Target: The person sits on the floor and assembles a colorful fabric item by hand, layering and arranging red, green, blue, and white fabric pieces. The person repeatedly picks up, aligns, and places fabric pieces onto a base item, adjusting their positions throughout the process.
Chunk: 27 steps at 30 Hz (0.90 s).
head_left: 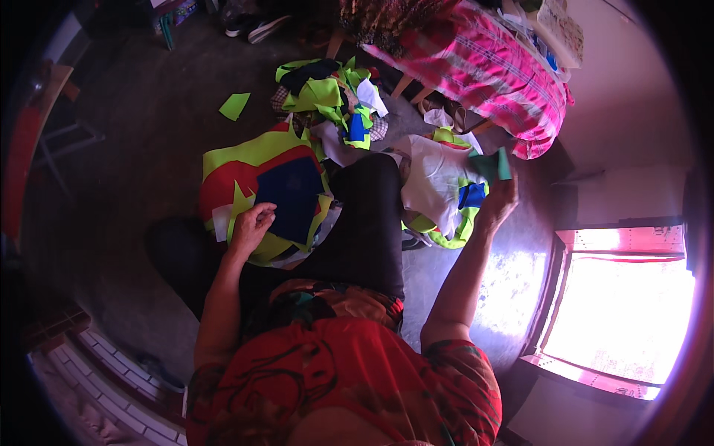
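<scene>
On floor – left hand (251, 225) on navy piece (291, 199), right hand (497, 202) grips teal scrap (500, 163)

I am wearing a short-sleeved top (349, 379) in bright red, printed all over with dark swirling lines and patches of green and orange; it fills the lower middle of the frame, and its sleeves end above my elbows, so both forearms are bare. Below it, toward the centre of the frame, my legs are covered in plain black trousers (364, 223). I can see no ring, watch or bracelet on my left hand (251, 225) or my right hand (497, 202).
</scene>
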Each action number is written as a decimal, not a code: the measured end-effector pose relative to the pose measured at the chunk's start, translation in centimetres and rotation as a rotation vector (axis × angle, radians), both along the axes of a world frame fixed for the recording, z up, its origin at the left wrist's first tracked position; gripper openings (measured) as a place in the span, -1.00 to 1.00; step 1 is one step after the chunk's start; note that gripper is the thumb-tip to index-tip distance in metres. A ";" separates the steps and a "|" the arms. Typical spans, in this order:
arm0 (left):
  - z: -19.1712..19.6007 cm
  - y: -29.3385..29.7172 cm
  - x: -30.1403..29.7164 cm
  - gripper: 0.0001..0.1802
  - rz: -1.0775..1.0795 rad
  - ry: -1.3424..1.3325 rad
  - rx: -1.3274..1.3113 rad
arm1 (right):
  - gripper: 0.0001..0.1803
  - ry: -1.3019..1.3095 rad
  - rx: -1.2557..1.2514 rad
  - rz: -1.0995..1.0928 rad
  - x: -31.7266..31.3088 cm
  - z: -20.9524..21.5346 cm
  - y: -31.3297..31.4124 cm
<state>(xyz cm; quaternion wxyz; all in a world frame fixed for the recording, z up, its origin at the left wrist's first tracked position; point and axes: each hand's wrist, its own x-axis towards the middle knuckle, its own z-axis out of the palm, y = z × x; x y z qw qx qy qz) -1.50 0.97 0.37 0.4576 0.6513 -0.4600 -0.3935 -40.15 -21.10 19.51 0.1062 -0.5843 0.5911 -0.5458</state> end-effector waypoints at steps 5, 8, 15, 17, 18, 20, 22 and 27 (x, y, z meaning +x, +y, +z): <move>1.1 -0.4 0.3 -0.71 -0.039 0.273 -0.003 | -0.79 -0.022 -0.224 0.175 7.1 3.3 1.5; 3.5 -0.5 0.4 -0.62 -0.083 0.432 0.109 | -0.68 0.328 -0.235 0.518 14.1 2.0 5.5; 1.5 0.3 1.5 -0.35 -0.302 0.994 0.231 | -0.80 0.618 0.017 0.994 22.4 -8.4 12.2; 1.6 0.6 1.0 -0.29 -0.352 1.066 0.222 | -0.83 0.710 0.134 1.048 22.4 -10.0 13.3; 1.4 0.6 1.0 -0.28 -0.341 1.104 0.262 | -0.84 0.759 0.193 1.076 22.3 -10.1 13.8; 1.0 0.4 1.1 -0.25 -0.323 1.180 0.343 | -0.82 0.839 0.225 1.081 22.4 -10.1 14.1; 1.1 0.2 0.9 -0.26 -0.290 1.150 0.318 | -0.79 0.901 0.290 1.052 22.6 -10.4 14.0; 2.6 -0.5 0.1 -0.38 -0.311 1.118 0.287 | -0.75 0.788 0.148 1.128 21.7 -12.8 13.6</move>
